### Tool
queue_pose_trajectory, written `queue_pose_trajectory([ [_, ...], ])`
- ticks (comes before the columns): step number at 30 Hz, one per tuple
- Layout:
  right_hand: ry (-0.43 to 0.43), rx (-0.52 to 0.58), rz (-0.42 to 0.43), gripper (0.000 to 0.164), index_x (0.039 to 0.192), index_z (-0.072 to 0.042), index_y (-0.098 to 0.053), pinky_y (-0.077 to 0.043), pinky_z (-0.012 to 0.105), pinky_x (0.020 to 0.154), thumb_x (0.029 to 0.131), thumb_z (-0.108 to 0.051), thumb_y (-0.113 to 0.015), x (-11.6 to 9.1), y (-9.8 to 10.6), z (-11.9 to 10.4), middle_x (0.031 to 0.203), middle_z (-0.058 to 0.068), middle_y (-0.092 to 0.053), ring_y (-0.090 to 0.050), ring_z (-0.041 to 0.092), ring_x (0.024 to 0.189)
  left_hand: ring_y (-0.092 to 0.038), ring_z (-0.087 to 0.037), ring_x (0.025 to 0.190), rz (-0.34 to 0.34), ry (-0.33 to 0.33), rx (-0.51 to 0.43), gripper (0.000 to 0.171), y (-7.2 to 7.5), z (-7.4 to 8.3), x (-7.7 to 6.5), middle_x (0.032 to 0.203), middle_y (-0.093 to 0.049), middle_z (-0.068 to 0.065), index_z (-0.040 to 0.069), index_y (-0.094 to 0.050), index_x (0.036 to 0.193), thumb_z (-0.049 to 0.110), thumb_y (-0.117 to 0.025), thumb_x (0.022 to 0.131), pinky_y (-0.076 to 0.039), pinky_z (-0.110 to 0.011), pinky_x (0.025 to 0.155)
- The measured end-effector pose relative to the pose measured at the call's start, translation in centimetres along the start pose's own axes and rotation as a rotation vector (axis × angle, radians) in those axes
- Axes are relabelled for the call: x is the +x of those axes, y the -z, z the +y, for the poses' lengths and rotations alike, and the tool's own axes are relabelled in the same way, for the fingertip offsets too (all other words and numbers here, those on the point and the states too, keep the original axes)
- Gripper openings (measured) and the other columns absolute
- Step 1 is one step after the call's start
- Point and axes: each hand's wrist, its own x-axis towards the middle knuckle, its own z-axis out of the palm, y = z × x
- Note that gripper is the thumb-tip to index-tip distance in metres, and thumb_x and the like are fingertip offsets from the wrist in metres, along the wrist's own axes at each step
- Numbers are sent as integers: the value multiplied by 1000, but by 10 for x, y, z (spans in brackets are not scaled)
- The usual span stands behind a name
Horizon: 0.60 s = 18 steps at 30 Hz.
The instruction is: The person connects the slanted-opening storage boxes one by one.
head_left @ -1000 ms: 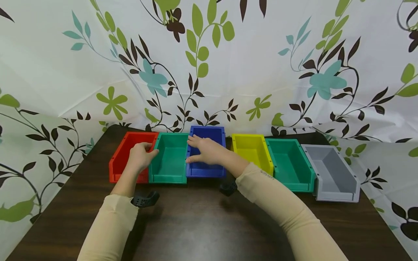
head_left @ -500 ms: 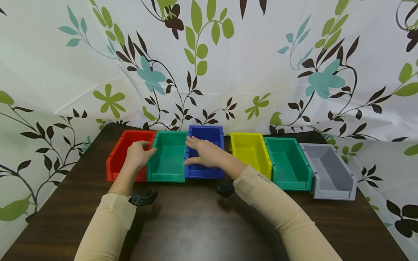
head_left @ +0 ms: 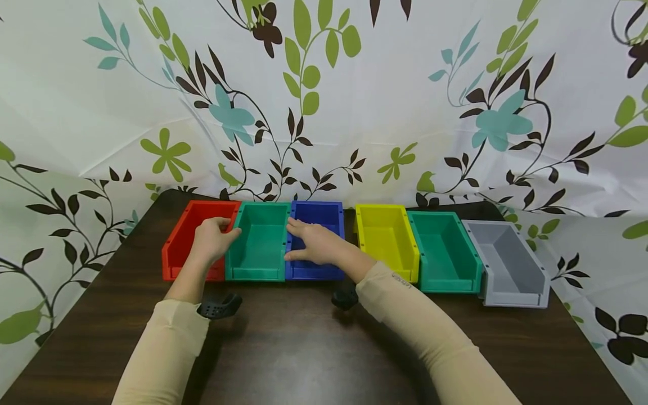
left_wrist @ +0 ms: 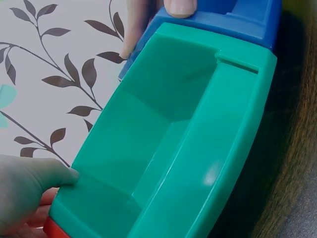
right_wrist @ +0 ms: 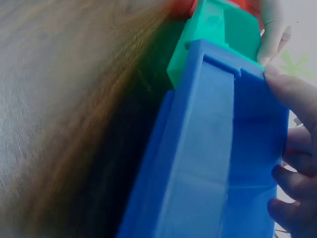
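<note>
I saw the blue bin (head_left: 315, 273) flush against the green bin (head_left: 255, 274), yellow bin (head_left: 387, 239) apart; left hand (head_left: 210, 239) pinched green, right hand (head_left: 319, 242) touched blue, fingers spread.

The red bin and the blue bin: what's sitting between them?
One green bin sits between the red bin and the blue bin; the head view shows all three side by side.

- Head view: evenly lit, mostly sharp; soft glare reflected on tabletop (head_left: 304, 349), dim shadows cast beside sleeves (head_left: 162, 349).
- Left wrist: colours muted, small highlight caught on green bin (left_wrist: 171, 134).
- Right wrist: hazed, washed out; tabletop blurred.
</note>
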Motion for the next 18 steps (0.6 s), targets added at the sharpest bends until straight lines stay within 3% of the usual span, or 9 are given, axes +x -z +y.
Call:
queue_pose_trajectory([
  [11, -36, 37, 19, 79, 150, -14, -26, -22, 42, 116, 87, -51, -58, 1, -13, 5, 159, -3, -13, -22, 20, 144, -46, -44, 119, -2, -6, -15, 55, 4, 2, 0, 136, -46, -30, -9, -41, 137, 24, -53, 95, -48, -51, 94],
  [18, -49, -44, 23, 80, 152, -21, -21, -19, 47, 116, 88, -58, -53, -6, -16, 7, 160, -3, -12, -16, 23, 146, -44, -45, 123, -11, -9, 1, 56, 2, 3, -2, 139, -43, -31, -10, -38, 139, 24, -50, 97, -45, -53, 97],
])
